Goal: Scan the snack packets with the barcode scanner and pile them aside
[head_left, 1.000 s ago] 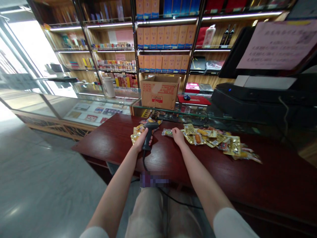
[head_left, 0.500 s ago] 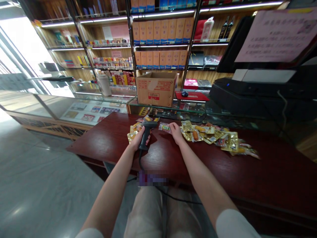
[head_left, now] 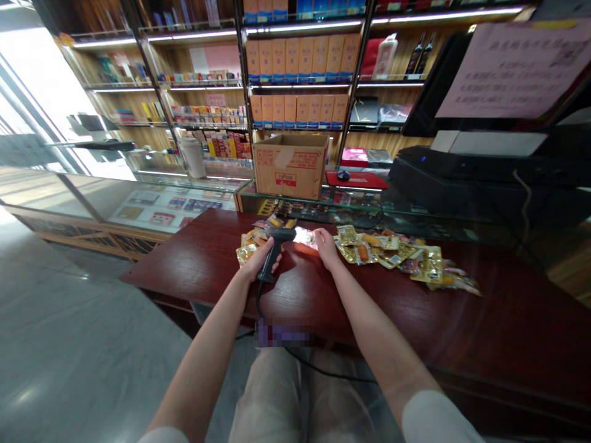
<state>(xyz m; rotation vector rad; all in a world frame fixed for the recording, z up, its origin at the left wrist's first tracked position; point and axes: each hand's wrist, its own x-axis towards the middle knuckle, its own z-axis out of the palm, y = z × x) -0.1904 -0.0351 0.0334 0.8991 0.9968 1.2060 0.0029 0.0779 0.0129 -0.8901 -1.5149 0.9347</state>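
Observation:
My left hand (head_left: 261, 261) is wrapped round the handle of a black barcode scanner (head_left: 271, 253), whose head points right. A bright light from it falls on a small snack packet (head_left: 305, 237). My right hand (head_left: 325, 246) pinches that packet at its right end, just above the table; the glare washes out its print. Behind and left of the scanner lies a small pile of packaged snacks (head_left: 247, 253), partly hidden by my left hand. To the right of my right hand spreads a larger heap of gold and clear snack packets (head_left: 392, 252).
The dark red wooden table (head_left: 184, 258) carries both piles. Beyond it, a cardboard box (head_left: 290, 169) stands on a glass counter, beside a mouse (head_left: 343, 175) on a red mat. A black checkout machine (head_left: 484, 178) stands at right. The scanner's cable (head_left: 259, 301) hangs over the front edge.
The scanner's light has come on and now brightly covers the packet. The scanner head has shifted slightly right, closer to the packet. My right hand has hardly moved.

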